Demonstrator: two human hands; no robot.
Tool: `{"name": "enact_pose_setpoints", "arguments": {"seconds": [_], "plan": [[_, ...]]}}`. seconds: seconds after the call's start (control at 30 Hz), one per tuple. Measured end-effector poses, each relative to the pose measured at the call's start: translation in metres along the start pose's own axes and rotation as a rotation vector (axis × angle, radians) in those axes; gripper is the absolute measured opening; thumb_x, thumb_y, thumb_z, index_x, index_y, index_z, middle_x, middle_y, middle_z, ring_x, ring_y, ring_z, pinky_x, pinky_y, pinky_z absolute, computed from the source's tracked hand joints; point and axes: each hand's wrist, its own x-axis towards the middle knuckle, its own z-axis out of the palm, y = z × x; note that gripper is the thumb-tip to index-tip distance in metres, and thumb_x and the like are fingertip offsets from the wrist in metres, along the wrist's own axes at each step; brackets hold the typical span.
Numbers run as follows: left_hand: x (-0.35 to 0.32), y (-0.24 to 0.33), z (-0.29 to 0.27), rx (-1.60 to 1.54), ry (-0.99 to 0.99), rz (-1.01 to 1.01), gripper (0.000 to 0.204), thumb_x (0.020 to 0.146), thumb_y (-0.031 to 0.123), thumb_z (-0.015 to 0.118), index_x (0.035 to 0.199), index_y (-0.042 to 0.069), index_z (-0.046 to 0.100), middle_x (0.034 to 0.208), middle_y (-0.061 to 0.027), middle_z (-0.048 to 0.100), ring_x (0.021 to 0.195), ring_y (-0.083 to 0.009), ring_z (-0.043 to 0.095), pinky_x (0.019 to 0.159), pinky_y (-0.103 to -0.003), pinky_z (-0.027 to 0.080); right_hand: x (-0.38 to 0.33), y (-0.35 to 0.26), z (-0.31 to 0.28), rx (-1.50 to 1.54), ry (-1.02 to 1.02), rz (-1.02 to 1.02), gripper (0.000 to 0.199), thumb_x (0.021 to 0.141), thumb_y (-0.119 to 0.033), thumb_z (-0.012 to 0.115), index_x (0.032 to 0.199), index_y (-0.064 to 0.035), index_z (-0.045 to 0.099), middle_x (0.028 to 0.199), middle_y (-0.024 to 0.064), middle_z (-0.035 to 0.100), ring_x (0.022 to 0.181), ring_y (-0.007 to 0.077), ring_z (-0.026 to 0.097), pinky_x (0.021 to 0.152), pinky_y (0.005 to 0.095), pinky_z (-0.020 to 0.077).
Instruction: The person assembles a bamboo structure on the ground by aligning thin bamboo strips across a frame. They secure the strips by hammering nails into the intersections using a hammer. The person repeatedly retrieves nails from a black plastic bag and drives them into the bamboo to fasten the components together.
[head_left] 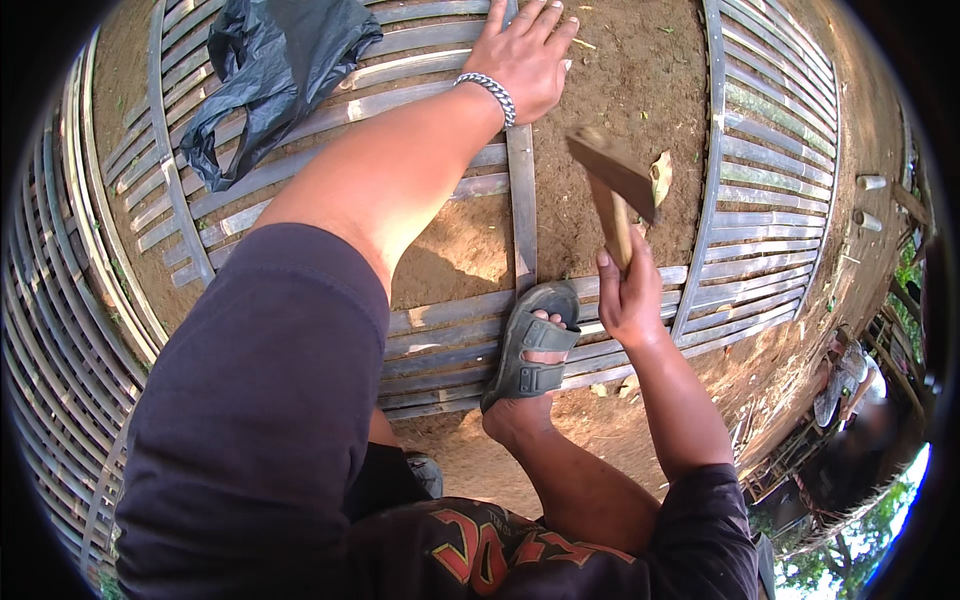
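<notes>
smooth wooden handle (613, 222), weathered bamboo slats (765, 220), glossy plastic bag (285, 60)

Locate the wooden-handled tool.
The wooden-handled tool is right of centre in the head view, gripped in the right hand, its top appearing beside a dry leaf.

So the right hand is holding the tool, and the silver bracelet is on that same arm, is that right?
Not quite: the head view shows the silver bracelet on the wrist of the left hand. The rest is right: the right hand is holding the tool.
</notes>
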Motion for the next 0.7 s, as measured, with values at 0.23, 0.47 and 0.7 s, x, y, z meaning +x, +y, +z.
{"name": "enact_pose_setpoints", "arguments": {"seconds": [0.23,0.47,0.7], "plan": [[0.003,0.002,0.007,0.024,0.06,0.028,0.058,0.104,0.029,0.042,0.155,0.001,0.037,0.165,-0.0166,0.031,0.156,-0.0294,0.021,0.127,-0.054,0.014,0.004,0.011,0.005,-0.142,-0.145,0.191,0.041,0.099,-0.01,0.061,0.137,-0.0013,0.048,0.103,0.0304,0.067,0.092,0.0505,0.067,0.076,0.053,0.0539],[0.0,-0.001,0.002,-0.004,0.004,-0.014,0.058,0.104,0.029,0.042,0.155,0.001,0.036,0.165,-0.0165,0.03,0.156,-0.0297,0.02,0.127,-0.052,0.014,0.006,-0.001,0.003,-0.037,0.155,-0.127,0.039,0.096,-0.002,0.063,0.132,0.0018,0.051,0.102,0.0269,0.068,0.087,0.0441,0.07,0.078,0.0444,0.0565],[-0.003,-0.001,0.0,-0.017,0.027,-0.015,0.058,0.104,0.027,0.043,0.155,0.001,0.037,0.164,-0.0173,0.032,0.156,-0.0301,0.022,0.126,-0.052,0.016,0.007,0.0,0.004,-0.032,0.108,0.009,0.029,0.099,-0.007,0.062,0.125,0.0011,0.051,0.081,0.0188,0.064,0.069,0.0279,0.065,0.064,0.0391,0.0507]]}}
